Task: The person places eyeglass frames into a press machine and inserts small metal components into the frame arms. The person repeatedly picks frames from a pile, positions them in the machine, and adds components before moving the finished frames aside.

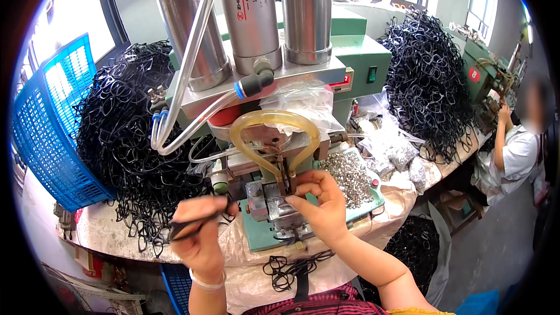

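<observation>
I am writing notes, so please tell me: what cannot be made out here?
Head view: slim black piece in the left hand; blurred, apparently by motion.
Head view: whatever the right hand may pinch; hidden by its fingers.
Head view: upper ends of three silver metal cylinders; cut off by top edge.
Head view: shapes of small shiny metal parts; too small.

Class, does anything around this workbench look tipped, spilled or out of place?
The blue plastic basket at left looks tipped toward the heap of black eyeglass frames, though fisheye bending may exaggerate its lean. Several loose frames lie near the front of the bench, apart from the heap. Nothing looks clearly damaged.
</observation>
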Demonstrator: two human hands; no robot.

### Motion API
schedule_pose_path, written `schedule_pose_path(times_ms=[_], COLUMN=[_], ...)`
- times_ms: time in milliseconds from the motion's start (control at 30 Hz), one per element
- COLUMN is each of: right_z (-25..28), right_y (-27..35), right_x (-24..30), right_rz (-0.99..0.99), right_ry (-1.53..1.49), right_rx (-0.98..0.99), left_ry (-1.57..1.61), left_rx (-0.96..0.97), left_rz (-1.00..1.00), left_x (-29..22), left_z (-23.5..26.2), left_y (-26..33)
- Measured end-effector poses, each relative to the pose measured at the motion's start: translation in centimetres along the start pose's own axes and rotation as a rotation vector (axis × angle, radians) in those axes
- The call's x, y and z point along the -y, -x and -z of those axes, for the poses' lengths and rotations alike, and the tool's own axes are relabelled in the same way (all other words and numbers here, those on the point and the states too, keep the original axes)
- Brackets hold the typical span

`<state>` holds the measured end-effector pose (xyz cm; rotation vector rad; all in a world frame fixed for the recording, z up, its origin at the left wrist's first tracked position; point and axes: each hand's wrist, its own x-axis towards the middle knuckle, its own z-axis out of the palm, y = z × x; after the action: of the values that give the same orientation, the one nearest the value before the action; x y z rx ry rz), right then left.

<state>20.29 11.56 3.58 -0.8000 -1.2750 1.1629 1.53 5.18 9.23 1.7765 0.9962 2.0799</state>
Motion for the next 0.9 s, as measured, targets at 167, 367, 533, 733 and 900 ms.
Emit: schedule_pose_path(times_ms=[167,367,533,733,900], right_z=[0.5,8.6,12.6,11.7,12.3], right_y=[1.9,-0.7,-0.4,-0.1,0.5], right_x=[2.4,-2.8,-7.2,-6.2,-5.9], right_rz=[-0.079,0.238,0.215,0.315,0.224], right_ry=[-0.05,1.16,1.138,1.142,0.918], right_rx=[0.028,-0.06,-0.142,-0.214,-0.292], left_ry=[-0.122,-0.279,-0.297,-0.277,-0.566], left_rx=[0.124,0.571,0.615,0.517,0.04], left_rz=[-0.122,-0.314,-0.335,-0.214,-0.098], left_x=[1.1,2.4,3.9,3.2,0.6], left_z=[-0.6,-1.6,-1.2,-1.7,2.6], left_y=[-0.2,3.5,4.2,6.1,9.4])
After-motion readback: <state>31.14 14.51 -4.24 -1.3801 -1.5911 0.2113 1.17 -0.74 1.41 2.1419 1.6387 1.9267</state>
